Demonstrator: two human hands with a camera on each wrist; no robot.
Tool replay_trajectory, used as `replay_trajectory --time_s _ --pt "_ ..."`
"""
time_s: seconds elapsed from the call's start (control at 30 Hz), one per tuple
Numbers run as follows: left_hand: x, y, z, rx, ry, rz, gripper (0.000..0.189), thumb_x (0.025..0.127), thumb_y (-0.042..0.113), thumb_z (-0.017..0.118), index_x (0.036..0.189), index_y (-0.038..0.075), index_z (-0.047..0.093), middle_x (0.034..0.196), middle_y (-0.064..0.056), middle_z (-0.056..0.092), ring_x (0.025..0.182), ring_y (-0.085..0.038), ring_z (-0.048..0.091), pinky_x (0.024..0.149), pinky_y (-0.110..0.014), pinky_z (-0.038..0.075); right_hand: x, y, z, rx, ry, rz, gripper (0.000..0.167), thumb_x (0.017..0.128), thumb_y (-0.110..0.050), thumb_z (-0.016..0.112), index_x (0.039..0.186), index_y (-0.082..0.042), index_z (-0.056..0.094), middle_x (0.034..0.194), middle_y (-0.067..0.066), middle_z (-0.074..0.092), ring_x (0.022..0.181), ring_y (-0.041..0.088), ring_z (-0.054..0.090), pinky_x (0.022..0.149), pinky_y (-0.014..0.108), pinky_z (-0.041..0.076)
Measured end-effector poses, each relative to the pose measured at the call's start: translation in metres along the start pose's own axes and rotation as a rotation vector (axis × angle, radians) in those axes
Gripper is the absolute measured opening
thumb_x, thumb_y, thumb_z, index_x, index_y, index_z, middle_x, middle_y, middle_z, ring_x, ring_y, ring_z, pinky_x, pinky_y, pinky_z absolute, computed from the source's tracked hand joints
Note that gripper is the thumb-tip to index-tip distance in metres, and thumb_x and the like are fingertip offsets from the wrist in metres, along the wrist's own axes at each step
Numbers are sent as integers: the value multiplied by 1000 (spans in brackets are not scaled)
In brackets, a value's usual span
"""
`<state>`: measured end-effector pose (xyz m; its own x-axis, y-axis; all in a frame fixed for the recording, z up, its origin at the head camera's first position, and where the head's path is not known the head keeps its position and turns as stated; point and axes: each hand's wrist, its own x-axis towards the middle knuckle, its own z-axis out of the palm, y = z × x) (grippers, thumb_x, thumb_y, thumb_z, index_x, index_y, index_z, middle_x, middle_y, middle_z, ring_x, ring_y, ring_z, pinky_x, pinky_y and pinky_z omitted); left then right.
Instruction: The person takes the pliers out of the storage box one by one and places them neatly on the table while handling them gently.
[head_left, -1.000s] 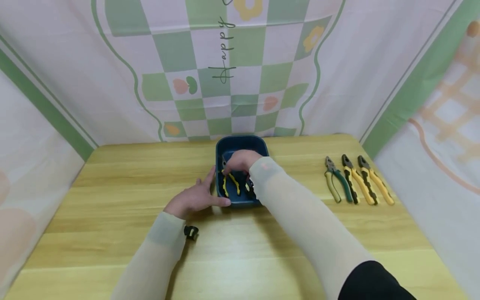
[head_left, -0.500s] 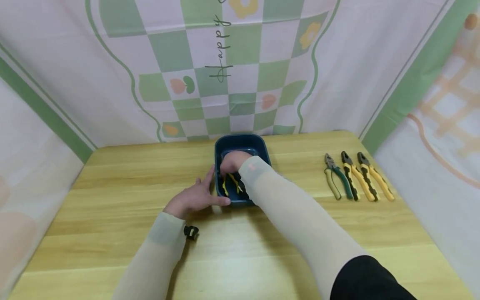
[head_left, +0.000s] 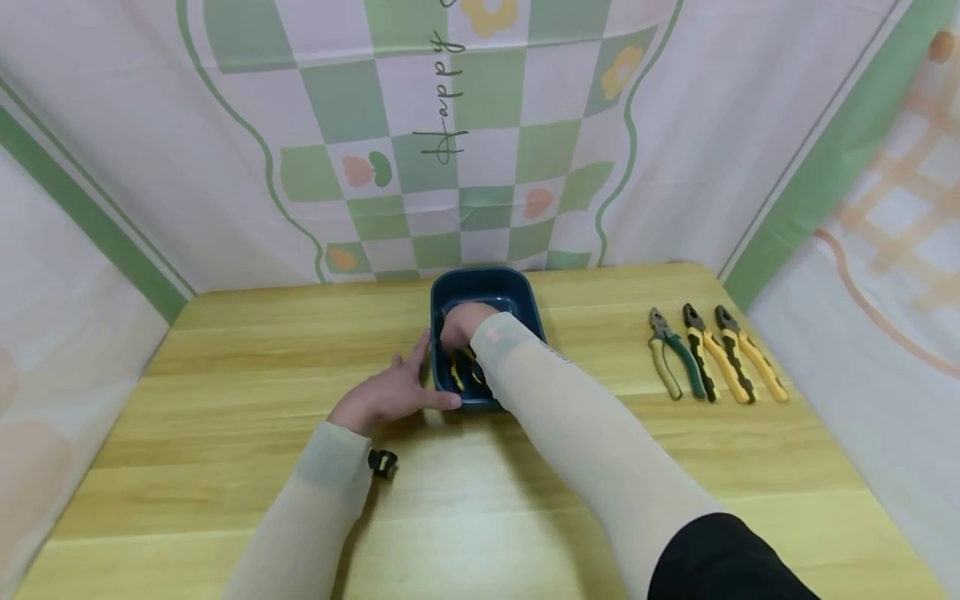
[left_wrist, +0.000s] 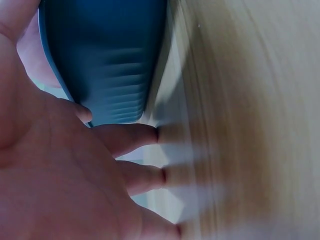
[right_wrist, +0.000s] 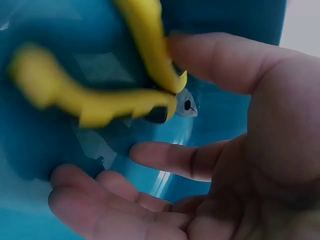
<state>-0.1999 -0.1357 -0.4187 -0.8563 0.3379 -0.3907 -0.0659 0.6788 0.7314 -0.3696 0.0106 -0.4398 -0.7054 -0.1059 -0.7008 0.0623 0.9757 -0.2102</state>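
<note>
In the head view a dark blue bin (head_left: pixel 482 286) stands at the back middle of the wooden table. My left hand (head_left: pixel 386 396) is spread against its left side, thumb along the near rim; the left wrist view shows the bin's ribbed outer wall (left_wrist: pixel 117 85) beside straight fingers. My right hand (head_left: pixel 465 325) reaches down into the bin. Inside lie pliers with yellow handles (right_wrist: pixel 147 45) and a small metal head (right_wrist: pixel 187 104). The right thumb (right_wrist: pixel 215 55) is right at one handle, while the other fingers are apart from it, loosely bent. The right forearm hides part of the bin.
To the right lie green-handled pliers (head_left: pixel 675 357) and two yellow-and-black pliers (head_left: pixel 716 354) (head_left: pixel 750 354), side by side. A patterned cloth (head_left: pixel 495 167) hangs right behind the table's back edge (head_left: pixel 360 285). A small black clip (head_left: pixel 382 463) shows beside the left wrist.
My right hand has moved slightly left and lower into the bin, and its forearm covers more of the inside. The yellow handles have shifted a little. The left hand stays put.
</note>
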Motion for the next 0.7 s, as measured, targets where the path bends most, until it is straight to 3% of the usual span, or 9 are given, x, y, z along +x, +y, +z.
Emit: replay_trajectory --time_s 0.13,0.33,0.53,0.7 --pt "0 0 0 18 4 -3 123 72 71 76 158 42 -7 160 -30 -2 144 -49 14 109 -65 20 10 -1 0 24 1 48 21 80 -26 80 96 -12 75 107 9 65 92 29 63 70 44 52" --pt "0 1 -1 18 -5 -9 122 75 67 76 158 40 -8 161 -26 -1 147 -43 4 111 -65 16 -14 1 -1 54 54 61 24 86 -28 76 103 -13 71 110 9 62 93 28 61 72 44 51" --pt "1 0 0 9 -5 -18 119 77 64 76 157 41 -9 162 -24 0 147 -41 -2 110 -67 13 -17 8 -3 -1 59 40 26 83 -33 78 100 -15 73 111 7 63 98 26 61 76 41 49" --pt "1 1 0 10 -6 -22 120 77 64 76 157 41 -11 163 -21 0 148 -39 -3 111 -66 11 -16 17 -6 -63 52 39 40 81 -38 80 113 -15 72 118 6 61 101 25 59 81 41 48"
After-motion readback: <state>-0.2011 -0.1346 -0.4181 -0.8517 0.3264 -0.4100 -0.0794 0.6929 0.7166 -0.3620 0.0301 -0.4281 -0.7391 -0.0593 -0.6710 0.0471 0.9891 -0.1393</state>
